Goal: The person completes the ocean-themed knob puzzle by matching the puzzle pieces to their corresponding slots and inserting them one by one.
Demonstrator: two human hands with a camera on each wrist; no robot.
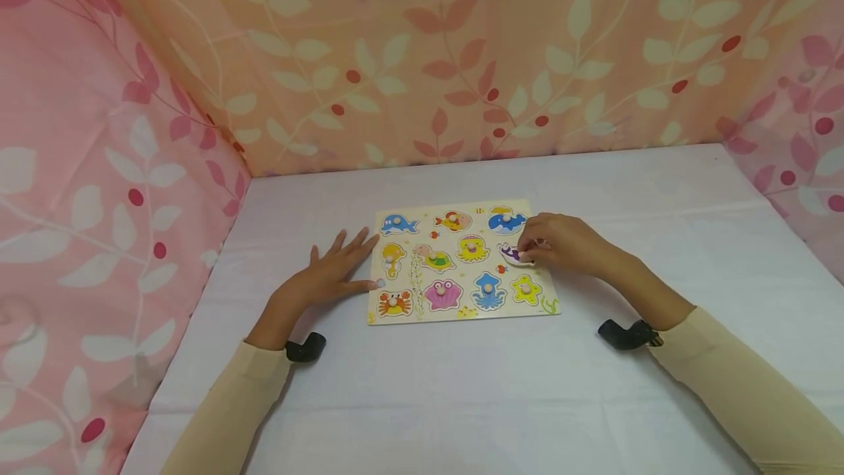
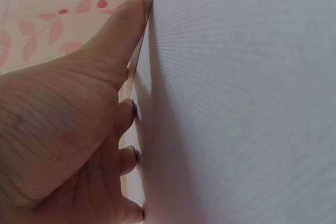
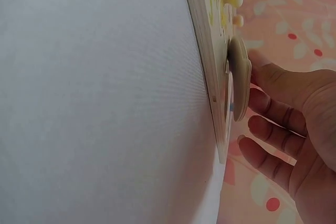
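Observation:
A wooden peg puzzle board point(image 1: 455, 317) with sea animal pieces lies on the white table. At its right side my right hand point(image 1: 567, 244) pinches a purple puzzle piece point(image 1: 511, 255). In the right wrist view that piece point(image 3: 240, 80) is tilted and partly raised off the board's face, with the thumb and index finger point(image 3: 260, 99) at it; its knob is hidden. My left hand point(image 1: 330, 270) rests at the board's left edge, fingers spread and thumb on the board near the crab piece point(image 1: 395, 304). In the left wrist view, the left thumb point(image 2: 123, 24) lies over the board's edge.
Other knobbed pieces sit in the board, among them a blue whale point(image 1: 505, 223), a yellow octopus point(image 1: 472, 248), a squid point(image 1: 488, 292) and a yellow starfish point(image 1: 526, 289). Floral cloth point(image 1: 422, 57) hangs behind the table and at both sides. Each wrist carries a black camera.

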